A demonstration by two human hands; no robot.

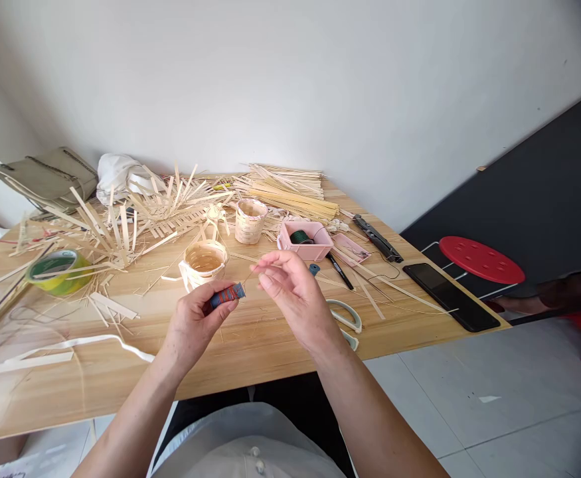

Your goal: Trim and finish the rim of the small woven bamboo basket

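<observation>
My left hand [193, 322] is wrapped round a short blue cylinder with orange-red bands [226, 295], which looks like a thread spool. From its right end a thin tan strand [248, 277] runs up to my right hand [297, 295], whose thumb and forefinger pinch it. Just behind my left hand stands a small woven basket [204, 260] of pale strips, open at the top. A second small woven basket [251, 221] with a pinkish rim is farther back. Right of my right hand lie scissors [348, 316] with pale green handles, partly hidden by my wrist.
Loose pale strips [135, 216] spread over the table's left and back. Green-yellow tape [58, 271] lies at left. A pink box [305, 240] holds a dark green spool; a black pen [340, 271], a utility knife [377, 239] and a phone [449, 297] lie right. A red stool [482, 259] stands beyond.
</observation>
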